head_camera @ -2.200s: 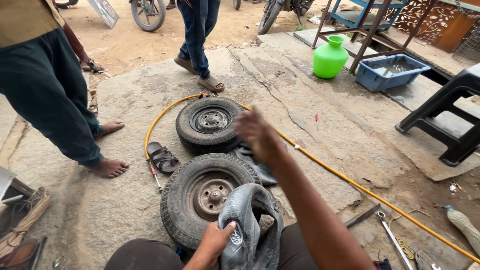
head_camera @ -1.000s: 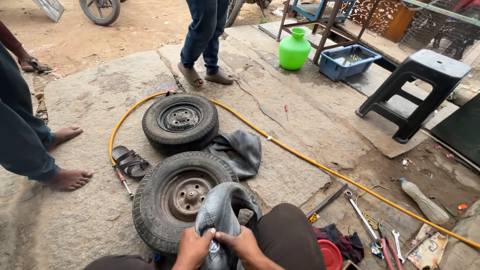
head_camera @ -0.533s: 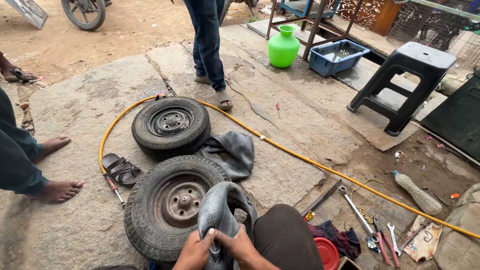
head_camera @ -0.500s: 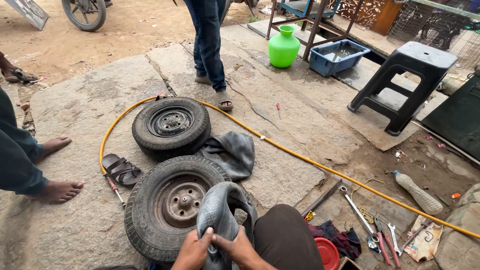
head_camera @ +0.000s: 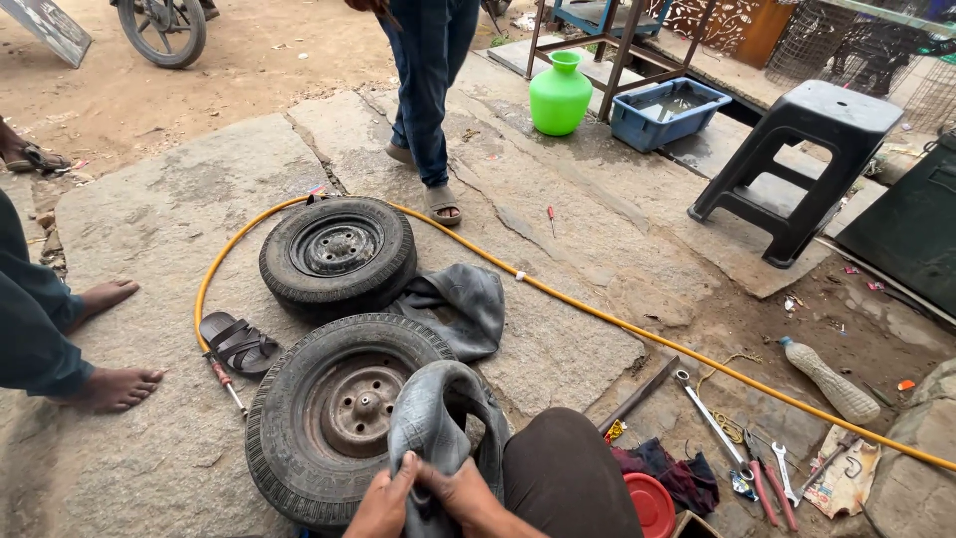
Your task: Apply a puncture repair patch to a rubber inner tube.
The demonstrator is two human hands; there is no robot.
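hands first: left hand (head_camera: 383, 506) and right hand (head_camera: 466, 495) both closed around the grey inner tube (head_camera: 436, 430), which stands folded against the near wheel (head_camera: 344, 413) at the person's knee. a second ago the right arm was stretched out over the wheels; it has come back, and the grip on the tube is now two-handed. just right lie a red bowl (head_camera: 652, 503), a dark rag (head_camera: 669, 470), spanners and pliers (head_camera: 762, 478). beyond, a second wheel (head_camera: 337, 249), another slack tube (head_camera: 460, 304), a sandal (head_camera: 237, 342), and the yellow air hose (head_camera: 597, 314) curving past. farther off, a standing person's feet, a green pot (head_camera: 560, 95), a black stool (head_camera: 797, 164).
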